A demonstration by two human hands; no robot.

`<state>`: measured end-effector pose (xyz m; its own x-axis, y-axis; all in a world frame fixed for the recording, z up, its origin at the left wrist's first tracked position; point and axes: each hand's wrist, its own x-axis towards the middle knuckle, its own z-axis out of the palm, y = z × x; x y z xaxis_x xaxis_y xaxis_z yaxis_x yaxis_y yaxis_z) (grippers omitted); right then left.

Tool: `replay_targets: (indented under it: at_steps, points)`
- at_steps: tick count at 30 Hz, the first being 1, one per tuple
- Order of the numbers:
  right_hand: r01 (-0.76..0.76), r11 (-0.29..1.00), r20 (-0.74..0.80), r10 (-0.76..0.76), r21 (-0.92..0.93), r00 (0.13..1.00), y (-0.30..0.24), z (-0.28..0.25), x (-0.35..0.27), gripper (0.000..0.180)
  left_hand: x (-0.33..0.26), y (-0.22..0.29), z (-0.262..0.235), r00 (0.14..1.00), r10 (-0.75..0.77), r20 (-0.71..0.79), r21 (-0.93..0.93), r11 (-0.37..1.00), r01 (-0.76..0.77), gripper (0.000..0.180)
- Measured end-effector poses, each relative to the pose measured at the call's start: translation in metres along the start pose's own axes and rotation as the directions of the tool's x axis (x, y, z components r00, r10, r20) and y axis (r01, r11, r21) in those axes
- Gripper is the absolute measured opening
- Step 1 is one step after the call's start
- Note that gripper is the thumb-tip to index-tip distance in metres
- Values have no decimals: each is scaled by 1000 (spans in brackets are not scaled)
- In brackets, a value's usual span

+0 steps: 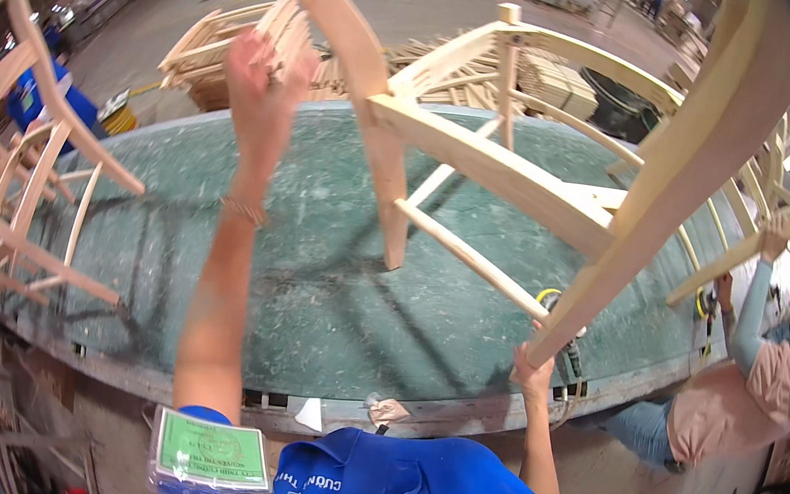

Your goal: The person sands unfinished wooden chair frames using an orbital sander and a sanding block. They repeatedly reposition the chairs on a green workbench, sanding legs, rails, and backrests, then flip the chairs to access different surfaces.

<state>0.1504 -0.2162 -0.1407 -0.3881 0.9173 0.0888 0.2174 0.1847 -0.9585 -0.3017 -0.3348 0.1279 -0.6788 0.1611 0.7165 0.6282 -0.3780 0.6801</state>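
Note:
An unfinished pale wooden chair frame (pixel 492 168) stands on the green-topped workbench (pixel 303 325) in front of me, with a thick leg rising close to the camera at the right. My right hand (pixel 531 370) wraps round the lower end of that near leg. Raised to the left of the chair, my left hand (pixel 270 73) is smeared by motion and apart from the wood; its fingers do not show clearly. Just behind the leg, near my right hand, is a yellow and black tool (pixel 549 297), partly hidden.
More wooden chair frames (pixel 44 157) stand at the bench's left end. At the right a co-worker (pixel 738 396) handles another chair piece (pixel 770 239). Stacked wooden parts (pixel 450 73) lie beyond the bench. A white scrap (pixel 310 414) and a crumpled beige piece (pixel 387 411) sit along the near edge.

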Motion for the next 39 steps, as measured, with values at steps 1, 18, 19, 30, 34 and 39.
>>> replay_targets:
  at_steps: [1, 18, 19, 30, 34, 39]
  points:
    - [-58, 998, -23, 57, -16, 998, 4, 2, 7, 54, 31, 6, 21, 994, -111, 1, 23, 994, 111, 63]
    - [-246, 882, -257, 149, -402, 955, 65, -38, 42, 58, -22, 109, 104, 942, -25, 334, -186, 978, 92, 31]
    - [-263, 852, -278, 146, -453, 950, 71, -43, 44, 59, -32, 118, 96, 945, 29, 327, -116, 993, 9, 21]
    - [258, 948, 205, -219, -188, 954, -55, -24, -13, 31, -93, 135, 11, 979, 155, 136, 130, 976, -172, 19]
    - [499, 840, -107, -528, -214, 843, -82, 3, 30, 28, -86, 123, 14, 935, 257, 242, 279, 905, -321, 20]
    - [418, 668, -96, -589, -616, 802, -44, 91, 35, 35, -110, 148, 66, 999, -45, -8, 52, 998, 46, 30]
